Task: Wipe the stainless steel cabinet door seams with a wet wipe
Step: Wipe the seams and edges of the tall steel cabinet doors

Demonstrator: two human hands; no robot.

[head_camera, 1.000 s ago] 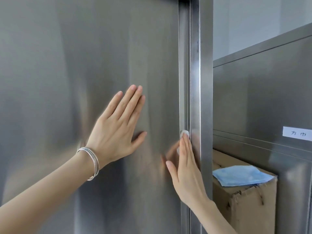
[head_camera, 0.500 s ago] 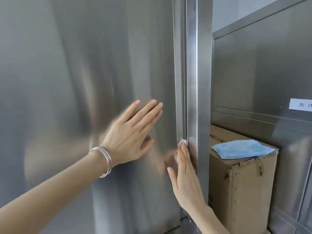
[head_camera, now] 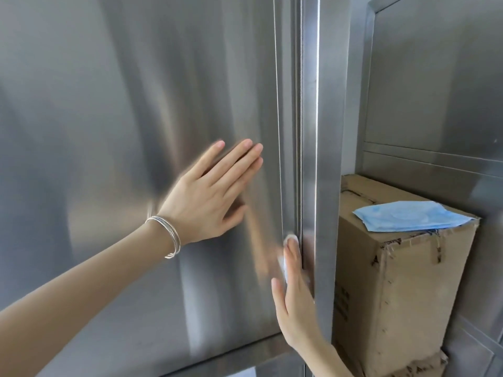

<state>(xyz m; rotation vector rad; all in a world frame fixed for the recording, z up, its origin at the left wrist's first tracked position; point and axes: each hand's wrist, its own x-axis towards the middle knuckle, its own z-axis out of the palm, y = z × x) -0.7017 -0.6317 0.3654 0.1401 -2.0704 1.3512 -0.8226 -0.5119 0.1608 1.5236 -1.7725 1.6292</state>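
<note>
A tall stainless steel cabinet door (head_camera: 136, 104) fills the left and middle of the view. Its vertical seam (head_camera: 300, 118) runs down beside the steel frame post (head_camera: 324, 131). My left hand (head_camera: 212, 197), with thin bangles at the wrist, lies flat on the door panel, fingers straight. My right hand (head_camera: 295, 292) presses a white wet wipe (head_camera: 289, 238) into the seam with straight fingers. Only the wipe's top edge and a strip beside my fingers show.
To the right of the post stands a cardboard box (head_camera: 402, 289) with a blue wipe packet (head_camera: 408, 219) on top. Behind it is another steel cabinet panel (head_camera: 435, 77). The door's lower edge (head_camera: 217, 357) shows near the bottom.
My right hand and the wipe have slid down the seam. My left hand has shifted down and right along the door panel. The view has dropped lower.
</note>
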